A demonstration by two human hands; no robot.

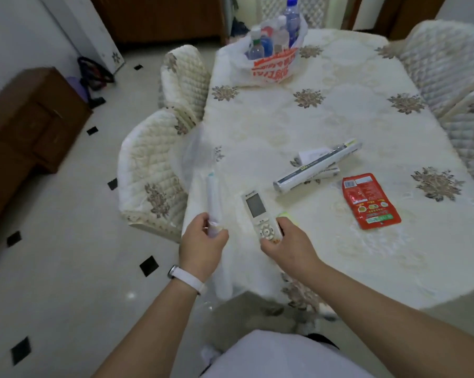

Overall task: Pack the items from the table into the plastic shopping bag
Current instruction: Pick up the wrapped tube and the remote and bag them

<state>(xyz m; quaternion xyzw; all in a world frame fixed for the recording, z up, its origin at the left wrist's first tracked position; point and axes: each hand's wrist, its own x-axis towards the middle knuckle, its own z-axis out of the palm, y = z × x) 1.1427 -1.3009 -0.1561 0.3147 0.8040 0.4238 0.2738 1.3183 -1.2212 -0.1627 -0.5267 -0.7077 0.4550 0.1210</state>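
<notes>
A white plastic shopping bag (271, 68) with red print stands at the table's far end, holding several plastic bottles (280, 34). My left hand (201, 245) grips the lower end of a slim white electric toothbrush (211, 195) at the table's near left edge. My right hand (290, 245) holds the bottom of a white remote control (259, 211), with something yellow-green (285, 214) peeking out beside the fingers. A grey roll of wrap (316, 167) lies over a flat white box (310, 155) in the middle. A red sauce packet (369, 200) lies flat to its right.
The table (298, 118) has a cream cloth with flower patches. Quilted chairs stand at the left (154, 170) (185, 75) and at the right (454, 72). A brown cabinet (28, 115) is at the far left on the tiled floor.
</notes>
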